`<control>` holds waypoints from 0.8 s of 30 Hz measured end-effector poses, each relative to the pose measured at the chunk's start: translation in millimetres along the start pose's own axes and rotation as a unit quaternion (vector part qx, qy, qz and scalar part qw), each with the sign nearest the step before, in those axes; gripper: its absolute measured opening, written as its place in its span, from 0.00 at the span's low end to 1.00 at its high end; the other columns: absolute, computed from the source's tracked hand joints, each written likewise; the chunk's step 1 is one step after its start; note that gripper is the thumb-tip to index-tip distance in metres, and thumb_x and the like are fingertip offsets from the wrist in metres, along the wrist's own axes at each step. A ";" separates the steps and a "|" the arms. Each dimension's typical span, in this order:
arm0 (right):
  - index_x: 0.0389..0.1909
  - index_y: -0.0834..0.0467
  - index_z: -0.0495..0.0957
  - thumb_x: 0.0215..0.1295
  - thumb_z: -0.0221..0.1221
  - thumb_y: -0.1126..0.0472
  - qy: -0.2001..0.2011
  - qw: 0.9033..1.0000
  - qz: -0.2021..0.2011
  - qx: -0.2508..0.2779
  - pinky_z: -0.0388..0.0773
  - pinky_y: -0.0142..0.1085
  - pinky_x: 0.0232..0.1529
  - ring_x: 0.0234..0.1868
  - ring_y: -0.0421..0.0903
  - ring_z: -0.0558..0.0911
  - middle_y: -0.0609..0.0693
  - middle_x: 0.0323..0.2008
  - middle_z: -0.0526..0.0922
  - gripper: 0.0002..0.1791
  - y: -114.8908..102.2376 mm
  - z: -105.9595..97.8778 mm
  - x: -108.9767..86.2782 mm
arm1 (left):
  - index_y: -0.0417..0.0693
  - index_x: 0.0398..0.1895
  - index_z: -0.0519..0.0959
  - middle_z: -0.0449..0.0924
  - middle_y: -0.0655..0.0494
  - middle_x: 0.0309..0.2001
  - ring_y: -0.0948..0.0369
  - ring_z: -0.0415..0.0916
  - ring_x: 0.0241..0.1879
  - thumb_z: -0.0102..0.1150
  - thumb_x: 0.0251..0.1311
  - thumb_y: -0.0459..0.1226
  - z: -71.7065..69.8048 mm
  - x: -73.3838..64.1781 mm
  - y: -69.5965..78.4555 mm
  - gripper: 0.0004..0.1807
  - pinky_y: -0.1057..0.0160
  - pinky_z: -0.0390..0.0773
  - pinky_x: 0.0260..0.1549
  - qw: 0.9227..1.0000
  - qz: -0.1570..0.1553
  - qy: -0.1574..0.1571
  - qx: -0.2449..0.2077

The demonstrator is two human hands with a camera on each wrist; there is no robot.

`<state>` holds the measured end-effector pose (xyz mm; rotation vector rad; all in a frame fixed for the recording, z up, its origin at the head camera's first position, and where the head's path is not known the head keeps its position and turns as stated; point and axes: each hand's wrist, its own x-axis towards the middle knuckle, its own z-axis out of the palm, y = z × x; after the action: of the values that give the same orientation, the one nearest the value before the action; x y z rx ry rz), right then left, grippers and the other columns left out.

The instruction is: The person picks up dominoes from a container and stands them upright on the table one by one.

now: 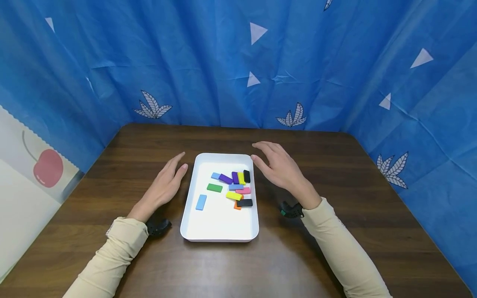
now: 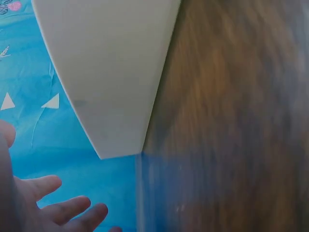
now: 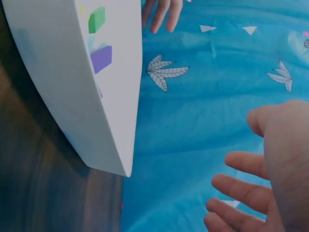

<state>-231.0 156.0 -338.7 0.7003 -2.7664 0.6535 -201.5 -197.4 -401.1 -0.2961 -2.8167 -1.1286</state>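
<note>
A person's left hand (image 1: pixel 163 185) and right hand (image 1: pixel 278 166), unclenched and empty, flank a white, rectangular, plastic-looking tray (image 1: pixel 214 227) of multicoloured oblong blocks (image 1: pixel 214 188), likely light, stiff and best held by its long rims (image 1: pixel 189 194).

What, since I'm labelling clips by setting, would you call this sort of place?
Probably a curtained-off indoor workspace: a table, a blue curtain behind it and along its right side, and a tray of blocks on top. What building it's in, I can't tell.
</note>
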 end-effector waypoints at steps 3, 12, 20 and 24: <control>0.70 0.53 0.72 0.77 0.54 0.43 -0.004 1.000 -0.006 0.008 0.69 0.56 0.71 0.73 0.54 0.69 0.53 0.70 0.74 0.28 -2.1 5.2 0.7 | 0.51 0.84 0.49 0.49 0.43 0.82 0.41 0.48 0.80 0.32 0.81 0.58 3.0 0.1 0.6 0.37 0.34 0.53 0.74 1.000 0.002 0.000 -0.017; 0.68 0.53 0.75 0.73 0.61 0.48 -0.033 0.998 -0.029 0.035 0.79 0.52 0.62 0.65 0.52 0.78 0.52 0.67 0.79 0.27 -6.8 23.7 -2.2 | 0.48 0.83 0.51 0.54 0.42 0.81 0.44 0.56 0.78 0.32 0.82 0.55 14.2 -1.2 2.1 0.35 0.39 0.58 0.74 0.998 0.006 -0.004 -0.069; 0.64 0.58 0.79 0.70 0.65 0.54 -0.060 0.995 -0.050 0.063 0.84 0.48 0.54 0.57 0.53 0.83 0.54 0.60 0.83 0.24 -11.6 36.2 -3.9 | 0.47 0.83 0.50 0.54 0.42 0.81 0.45 0.56 0.79 0.34 0.83 0.52 25.4 -2.7 2.7 0.34 0.40 0.58 0.74 0.995 0.002 -0.014 -0.098; 0.61 0.59 0.81 0.69 0.66 0.56 -0.077 0.993 -0.055 0.071 0.84 0.44 0.50 0.52 0.51 0.84 0.52 0.55 0.86 0.22 -14.8 38.1 -1.5 | 0.48 0.83 0.50 0.54 0.42 0.81 0.45 0.56 0.79 0.34 0.83 0.52 26.6 -0.6 1.2 0.34 0.41 0.58 0.75 0.995 -0.004 -0.010 -0.102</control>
<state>-226.0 127.1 -367.2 0.9655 -2.8136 0.8120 -201.0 -178.2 -419.5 -0.3125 -2.7242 -1.4252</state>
